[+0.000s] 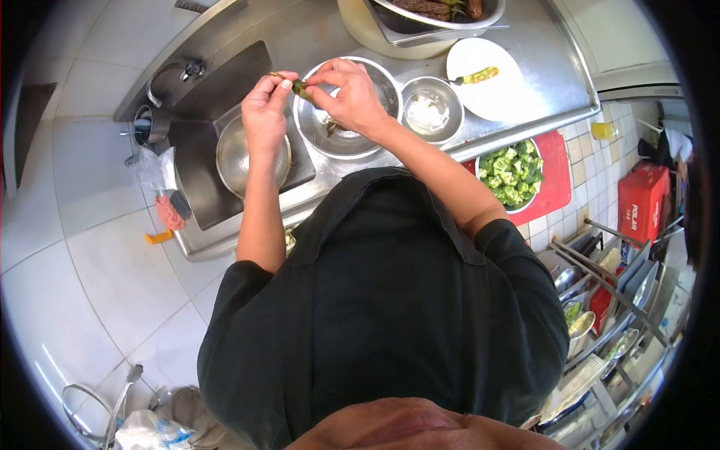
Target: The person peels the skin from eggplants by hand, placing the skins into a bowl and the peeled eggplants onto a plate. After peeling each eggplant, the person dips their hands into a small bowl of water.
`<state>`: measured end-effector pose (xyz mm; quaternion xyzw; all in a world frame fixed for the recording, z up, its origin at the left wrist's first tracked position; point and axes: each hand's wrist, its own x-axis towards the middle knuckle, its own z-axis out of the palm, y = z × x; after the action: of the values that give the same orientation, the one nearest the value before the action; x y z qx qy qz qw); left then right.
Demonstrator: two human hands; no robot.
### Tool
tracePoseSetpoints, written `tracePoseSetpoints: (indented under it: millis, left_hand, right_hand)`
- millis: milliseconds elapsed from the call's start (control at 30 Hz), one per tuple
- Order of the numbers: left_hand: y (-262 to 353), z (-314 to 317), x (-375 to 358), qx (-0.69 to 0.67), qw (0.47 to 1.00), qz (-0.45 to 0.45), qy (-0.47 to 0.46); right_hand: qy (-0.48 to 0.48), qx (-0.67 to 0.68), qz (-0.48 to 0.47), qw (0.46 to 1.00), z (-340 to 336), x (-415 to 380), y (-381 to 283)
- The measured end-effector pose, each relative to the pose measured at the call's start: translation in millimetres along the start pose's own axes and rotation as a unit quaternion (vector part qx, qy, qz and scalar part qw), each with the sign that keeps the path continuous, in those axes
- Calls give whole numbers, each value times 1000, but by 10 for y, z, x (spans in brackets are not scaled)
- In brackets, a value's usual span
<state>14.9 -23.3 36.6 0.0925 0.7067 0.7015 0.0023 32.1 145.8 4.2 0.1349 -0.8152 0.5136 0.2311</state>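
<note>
Over a large metal bowl [379, 79], my two hands meet at a small dark green vegetable piece [303, 91], perhaps a pepper. My left hand [267, 109] pinches its thin stem end. My right hand [351, 97] holds its other end between thumb and fingers. Dark scraps [331, 129] lie in the bowl below. A smaller metal bowl [433, 110] with pale bits inside stands just right of it. On a white plate [487, 94] farther right lies a yellow-green strip [481, 76], its stem pointing left.
A sink [210, 169] holding a round metal pan [234, 156] is at the left, with a faucet [193, 70] behind. A container of dark peppers [427, 9] stands at the back. Chopped green vegetables [511, 174] fill a bowl on a red board [553, 180]. Racks [600, 262] stand right.
</note>
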Motion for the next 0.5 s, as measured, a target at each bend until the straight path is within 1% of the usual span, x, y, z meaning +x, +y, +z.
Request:
tracePoseSetpoints:
  millis: [200,400,500]
  left_hand:
    - [15,26,-27,17,1000,12,-19]
    - [13,43,-69,55,998,37,-8]
    - [14,25,-81,63,997,34,-6]
  right_hand:
    - [16,-11,-6,1000,5,-16,-27]
    - [13,-6,-15,1000,27,-27,-40]
    - [44,11,-17,999,64,-53,7]
